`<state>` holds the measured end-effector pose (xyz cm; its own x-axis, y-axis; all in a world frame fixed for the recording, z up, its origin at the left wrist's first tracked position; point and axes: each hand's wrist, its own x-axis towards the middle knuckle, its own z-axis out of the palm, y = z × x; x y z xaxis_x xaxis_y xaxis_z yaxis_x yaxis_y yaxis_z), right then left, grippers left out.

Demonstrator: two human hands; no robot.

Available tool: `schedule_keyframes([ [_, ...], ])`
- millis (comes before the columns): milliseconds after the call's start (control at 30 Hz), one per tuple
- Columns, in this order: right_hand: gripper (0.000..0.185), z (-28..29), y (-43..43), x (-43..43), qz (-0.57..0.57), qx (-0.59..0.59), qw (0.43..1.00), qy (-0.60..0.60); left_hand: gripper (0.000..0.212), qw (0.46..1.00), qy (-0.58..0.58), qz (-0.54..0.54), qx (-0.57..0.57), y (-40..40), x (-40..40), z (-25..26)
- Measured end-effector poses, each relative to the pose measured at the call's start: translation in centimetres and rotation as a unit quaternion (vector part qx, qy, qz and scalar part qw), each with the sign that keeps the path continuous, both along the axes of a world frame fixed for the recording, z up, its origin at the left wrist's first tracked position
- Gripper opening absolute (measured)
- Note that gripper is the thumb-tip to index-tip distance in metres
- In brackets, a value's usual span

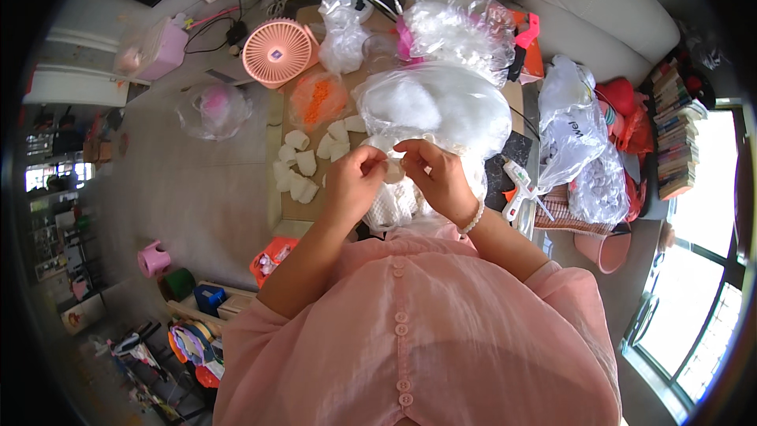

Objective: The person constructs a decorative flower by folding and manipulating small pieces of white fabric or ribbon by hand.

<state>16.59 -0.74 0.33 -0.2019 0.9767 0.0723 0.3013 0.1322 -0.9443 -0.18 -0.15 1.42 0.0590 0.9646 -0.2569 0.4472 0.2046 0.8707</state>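
Observation:
A small cream piece (pixel 394 171), apparently knitted or crocheted, is between my hands above the table's near side. My left hand (pixel 358 180) pinches its left edge with thumb and forefinger. On the other side, the bent fingers of my right hand (pixel 436 176) meet its upper right edge; their tips are partly hidden. Below my hands lies a clear plastic bag of white crocheted pieces (pixel 393 204). Beyond it rests a big clear bag of white fibre stuffing (pixel 408 103). Several loose white crocheted pieces (pixel 306 163) are scattered left of my left hand.
A white hot glue gun (pixel 518 186) lies at the right table edge. A pink fan (pixel 278 52) and a bag of orange bits (pixel 319 97) stand at the back left. More stuffed plastic bags (pixel 573 121) sit right of the table, beside stacked books (pixel 674 136).

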Motion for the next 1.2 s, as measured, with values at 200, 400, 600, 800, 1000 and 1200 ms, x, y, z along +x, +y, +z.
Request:
schedule_keyframes([
  [200,0.03,-1.2,4.0,0.1,-0.101,0.234,0.931,-0.26,0.007,0.967,0.153,-0.115,0.167,1.8,-0.9,-1.4],
  [400,0.014,-5.4,6.8,0.1,-0.084,0.242,0.95,-0.18,0.008,0.958,0.077,-0.181,0.209,3.7,0.7,-2.1],
  [600,0.014,-3.6,6.7,1.7,-0.132,-0.156,0.965,0.164,0.007,0.946,-0.026,-0.268,0.179,6.9,2.9,-5.5],
  [800,0.012,-1.1,5.6,5.3,-0.147,-0.167,0.868,0.443,0.01,0.955,0.079,-0.193,0.212,7.0,3.5,-6.9],
  [1000,0.023,2.6,2.8,5.7,-0.142,-0.218,0.894,0.366,0.006,0.944,0.071,-0.081,0.313,3.9,4.3,-1.4],
  [1200,0.031,5.0,-0.7,2.7,-0.098,-0.2,0.894,0.388,0.014,0.988,-0.015,-0.046,0.145,1.4,4.0,0.9],
])
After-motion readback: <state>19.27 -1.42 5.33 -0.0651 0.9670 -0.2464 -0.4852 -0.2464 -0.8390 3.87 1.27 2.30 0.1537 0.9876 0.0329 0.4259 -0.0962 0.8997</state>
